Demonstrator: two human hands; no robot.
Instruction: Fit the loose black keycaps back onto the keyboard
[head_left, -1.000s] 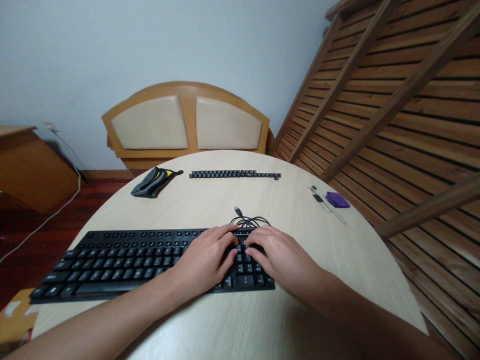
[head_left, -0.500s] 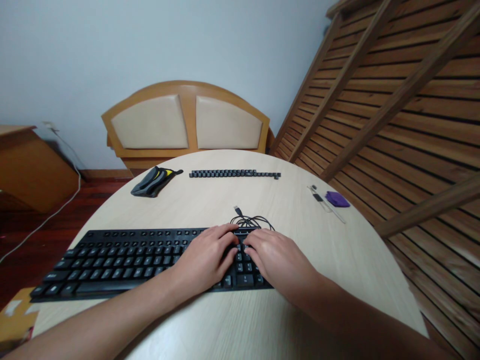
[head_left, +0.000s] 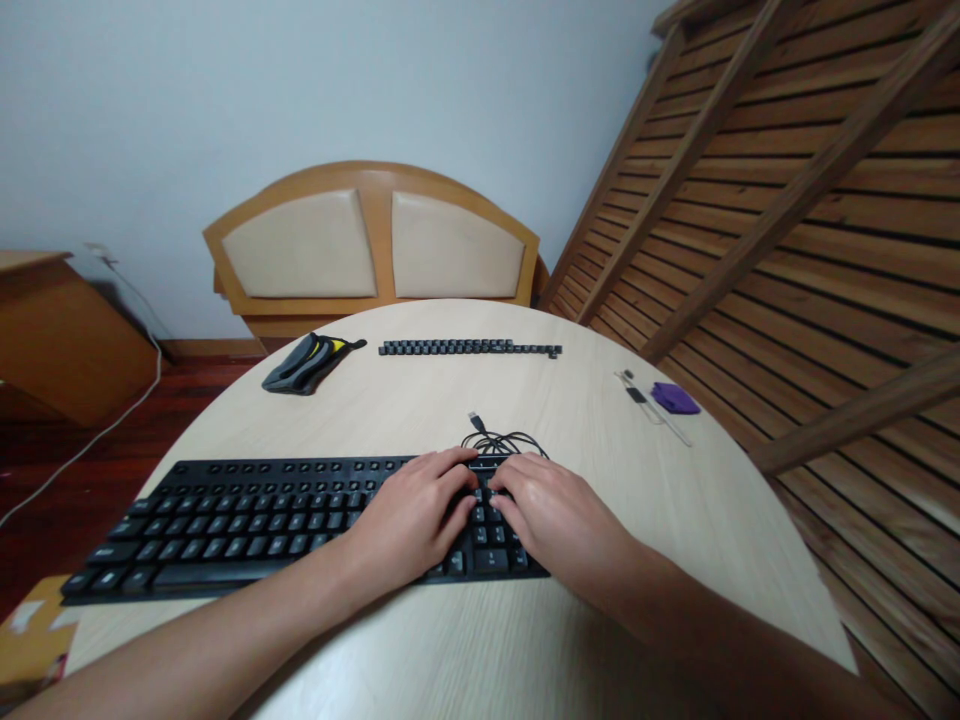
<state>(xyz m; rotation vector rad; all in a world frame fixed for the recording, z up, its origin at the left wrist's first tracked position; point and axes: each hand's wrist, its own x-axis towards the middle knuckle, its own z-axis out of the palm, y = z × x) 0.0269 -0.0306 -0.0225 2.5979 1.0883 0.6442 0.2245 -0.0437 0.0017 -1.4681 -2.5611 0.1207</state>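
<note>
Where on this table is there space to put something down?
One bare patch of table lies between the row of keys and the keyboard, left of the cable. Another lies right of the right hand, this side of the purple cloth. The keyboard's right end is crowded by left hand, right hand and cable.

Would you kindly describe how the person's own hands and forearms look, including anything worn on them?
The left hand and the right hand are both ungloved, and no ring can be made out on either. The left forearm and right forearm are sleeveless as far as they show, with no watch, bracelet or markings visible.
</note>
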